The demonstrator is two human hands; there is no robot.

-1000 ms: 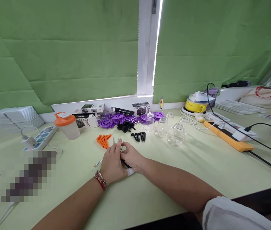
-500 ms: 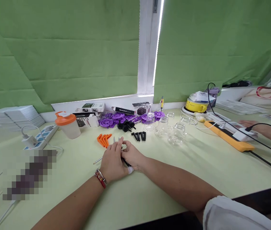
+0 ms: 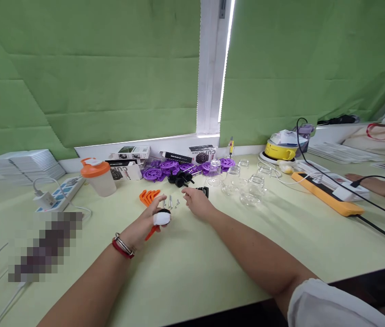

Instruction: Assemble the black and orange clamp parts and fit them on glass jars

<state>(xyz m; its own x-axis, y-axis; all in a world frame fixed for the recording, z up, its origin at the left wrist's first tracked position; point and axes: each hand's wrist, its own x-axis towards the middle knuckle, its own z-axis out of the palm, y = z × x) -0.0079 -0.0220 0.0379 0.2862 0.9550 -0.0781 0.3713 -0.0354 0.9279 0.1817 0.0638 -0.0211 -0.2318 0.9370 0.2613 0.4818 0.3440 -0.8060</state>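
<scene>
My left hand (image 3: 142, 229) is closed round an orange L-shaped piece (image 3: 151, 233) that pokes out below the fingers. A black part (image 3: 165, 211) shows behind the white-wrapped thumb, and the hand hides most of both. My right hand (image 3: 197, 203) is over the table with its fingers apart and nothing visible in them. Its fingertips are near small screws (image 3: 177, 203) and two longer screws (image 3: 170, 202). Black L-shaped pieces (image 3: 206, 191) are partly hidden behind this hand. More orange L-shaped pieces (image 3: 149, 196) lie beyond my left hand.
Purple wheel-shaped parts (image 3: 153, 174) and black knobbed parts (image 3: 179, 179) lie at the back, before printed boxes (image 3: 129, 171). Clear jars (image 3: 251, 196) stand to the right, near an orange power strip (image 3: 328, 195). An orange-lidded shaker (image 3: 100, 181) stands left. Another person's arm (image 3: 376, 186) rests far right.
My hands were together over the table and have moved apart. The left came back leftward with the orange piece now showing. The right moved up toward the black pieces, uncovering the screws.
</scene>
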